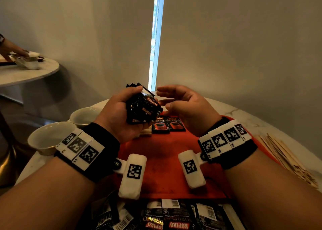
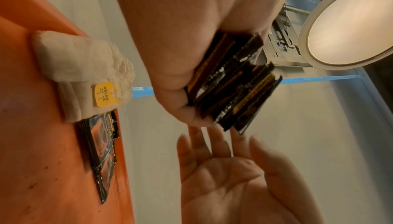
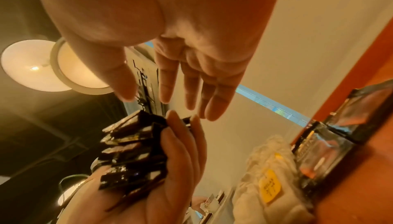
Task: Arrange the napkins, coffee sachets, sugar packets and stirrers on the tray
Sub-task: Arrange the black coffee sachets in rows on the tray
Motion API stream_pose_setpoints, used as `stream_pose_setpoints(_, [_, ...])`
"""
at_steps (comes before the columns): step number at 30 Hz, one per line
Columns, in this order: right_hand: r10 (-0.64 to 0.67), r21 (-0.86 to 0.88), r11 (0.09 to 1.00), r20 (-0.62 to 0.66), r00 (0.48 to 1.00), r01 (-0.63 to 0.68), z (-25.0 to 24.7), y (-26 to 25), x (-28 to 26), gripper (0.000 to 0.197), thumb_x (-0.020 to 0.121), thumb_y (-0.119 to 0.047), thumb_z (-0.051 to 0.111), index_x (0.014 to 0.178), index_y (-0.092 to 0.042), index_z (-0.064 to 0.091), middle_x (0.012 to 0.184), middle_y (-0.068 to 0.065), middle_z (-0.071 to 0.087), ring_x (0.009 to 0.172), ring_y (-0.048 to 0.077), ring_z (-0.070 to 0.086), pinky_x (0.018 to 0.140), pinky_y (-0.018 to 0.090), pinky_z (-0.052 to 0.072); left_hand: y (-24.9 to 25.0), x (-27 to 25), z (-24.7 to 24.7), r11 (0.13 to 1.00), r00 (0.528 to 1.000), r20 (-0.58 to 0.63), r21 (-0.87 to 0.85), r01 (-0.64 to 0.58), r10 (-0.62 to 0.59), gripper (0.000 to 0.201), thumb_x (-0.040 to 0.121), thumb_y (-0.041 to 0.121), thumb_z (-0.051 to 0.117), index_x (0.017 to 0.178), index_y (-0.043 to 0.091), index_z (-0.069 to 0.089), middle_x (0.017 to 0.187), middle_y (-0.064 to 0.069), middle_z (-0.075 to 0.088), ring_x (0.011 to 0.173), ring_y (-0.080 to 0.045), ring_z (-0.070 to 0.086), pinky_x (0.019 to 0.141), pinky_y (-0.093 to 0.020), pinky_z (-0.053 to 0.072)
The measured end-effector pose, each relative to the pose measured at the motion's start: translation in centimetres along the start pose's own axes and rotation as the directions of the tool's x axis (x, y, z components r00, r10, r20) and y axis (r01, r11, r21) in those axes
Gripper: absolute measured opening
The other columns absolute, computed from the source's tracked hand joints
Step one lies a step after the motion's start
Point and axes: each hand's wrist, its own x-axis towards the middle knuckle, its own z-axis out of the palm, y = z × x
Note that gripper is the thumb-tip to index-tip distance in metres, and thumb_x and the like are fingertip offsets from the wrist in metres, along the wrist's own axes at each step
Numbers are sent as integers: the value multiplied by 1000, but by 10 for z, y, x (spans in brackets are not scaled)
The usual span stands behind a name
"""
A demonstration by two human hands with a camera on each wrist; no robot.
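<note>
My left hand point(image 1: 120, 113) is raised above the far end of the tray, palm turned inward, fingers and thumb curled round a fanned bundle of black Kopiko coffee sachets point(image 1: 143, 107); the thumb lies across the top edge of the bundle. In the left wrist view the sachets' edges splay out past my fingertips. My right hand point(image 1: 184, 107) hovers just beside it, palm facing the bundle, fingers straight and loosely spread, holding nothing; its fingertips are near the sachets, but I cannot tell whether they touch. Both wrists carry black bands with white marker blocks.

Below my hands lies the orange tray point(image 1: 165, 160). At its far end two Supremo coffee sachets point(image 1: 168, 125) lie flat side by side, touching. Just to their left a stack of white napkins point(image 2: 85, 69) with a yellow tag sits on the tray, touching the nearer sachet pile.

More black coffee sachets point(image 1: 174, 215) lie heaped along the near edge of the tray. Wooden stirrers point(image 1: 285, 156) lie in a loose pile on the white marbled surface point(image 1: 261, 118) to the right of the tray. Two white bowls point(image 1: 50, 137) stand on the left, close together.

Pale roller blinds cover the window ahead, with a bright strip between them. At far left another person's hand point(image 1: 12, 50) works at a second round table point(image 1: 29, 73).
</note>
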Motion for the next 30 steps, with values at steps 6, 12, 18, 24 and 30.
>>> stream_pose_setpoints(6, [-55,-224,973,-1,998,53,-1,2,-1,66,85,13,51,107,-47,69,118,-14,69,116,10,61,95,41,56,0,-2,2,999,1000,3,-27,18,-18,56,86,37,56,131,3,61,109,-16,68,88,-24,69,76,-33,54])
stream_pose_setpoints(12, [-9,-195,981,24,1000,14,4,10,4,55,75,-18,71,125,-40,68,120,0,71,122,25,60,102,52,50,1,-3,2,997,997,63,-50,51,-48,46,92,37,50,127,10,60,110,-13,64,86,-22,66,69,-30,53])
stream_pose_setpoints(18, [-86,-13,996,-20,996,86,0,21,8,43,82,1,70,123,-9,70,119,21,70,117,43,62,102,58,49,-1,-3,3,995,991,115,-65,75,-68,38,92,39,51,113,10,63,107,-14,64,82,-23,67,67,-30,55])
stream_pose_setpoints(24, [-102,-23,995,-101,990,101,0,18,5,38,82,9,69,119,2,68,118,19,71,114,30,67,102,44,52,-3,0,0,994,989,115,-49,98,-92,36,94,42,52,106,11,67,99,-11,67,83,-22,67,68,-30,54])
stream_pose_setpoints(30, [-111,-86,992,-200,973,96,-2,10,0,13,88,-1,67,93,-10,75,85,-7,76,83,2,70,77,20,55,-3,1,-1,995,992,91,-54,88,-83,41,85,39,55,108,7,68,95,-13,70,81,-22,68,68,-31,54])
